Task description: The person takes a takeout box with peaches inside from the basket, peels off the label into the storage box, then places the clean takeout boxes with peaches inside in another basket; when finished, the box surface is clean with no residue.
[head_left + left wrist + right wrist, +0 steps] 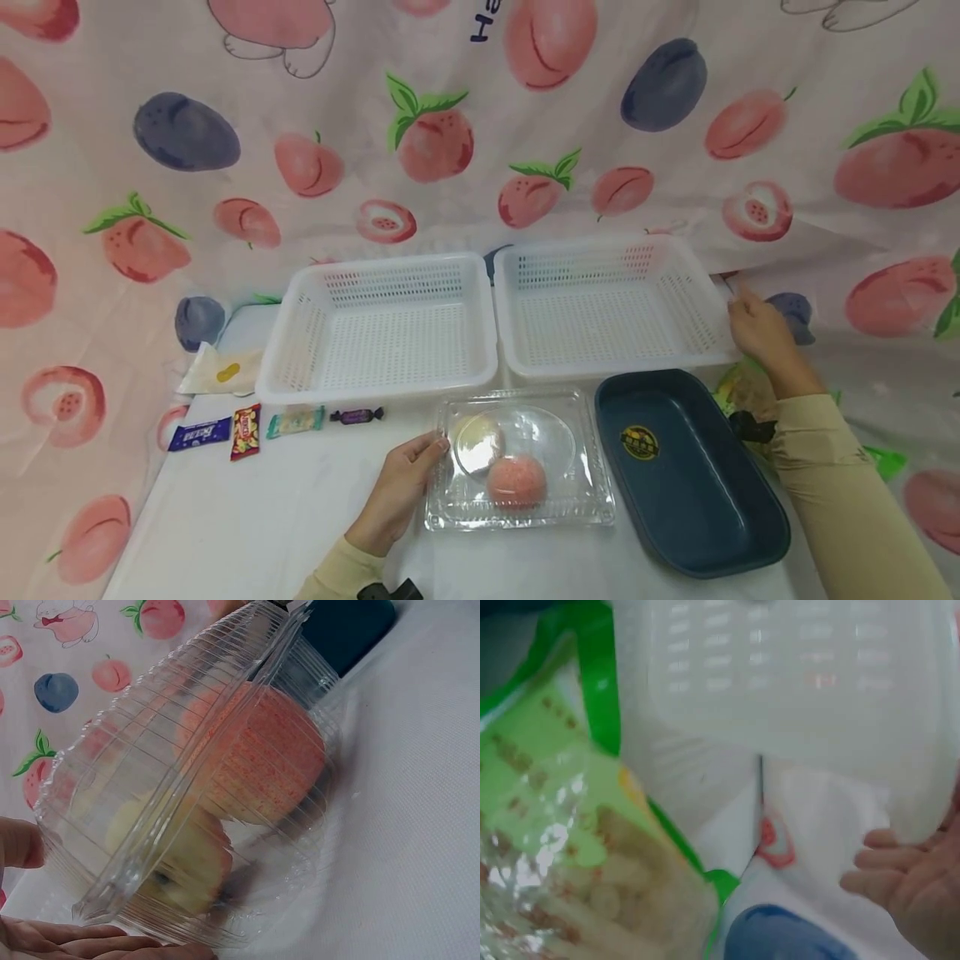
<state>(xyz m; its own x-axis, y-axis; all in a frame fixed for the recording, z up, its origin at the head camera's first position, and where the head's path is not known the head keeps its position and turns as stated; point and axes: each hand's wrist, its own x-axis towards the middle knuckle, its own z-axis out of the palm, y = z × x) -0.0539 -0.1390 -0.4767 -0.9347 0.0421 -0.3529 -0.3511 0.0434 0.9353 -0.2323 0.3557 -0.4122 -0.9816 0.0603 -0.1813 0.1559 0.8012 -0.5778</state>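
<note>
At the front middle, my left hand [402,486] holds the left edge of a clear plastic clamshell box [580,502], thumb on its side and fingers beneath in the left wrist view. Inside are a red apple [255,754] and a yellowish apple [176,859]. My right hand [765,337] is at the right end of the right white basket [600,325]. In the right wrist view its fingers [885,866] extend nearly straight beside the basket's corner, which hides part of the hand. A green food bag [592,825] lies close by, its contents seen through its clear part.
Another white basket [382,396] stands at the left. A dark blue tray [697,483] lies right of the box. Several small snack packets, including a red one [246,432] and a purple candy [357,415], line the left, near a white packet [221,371]. Fruit-printed cloth [450,208] hangs behind.
</note>
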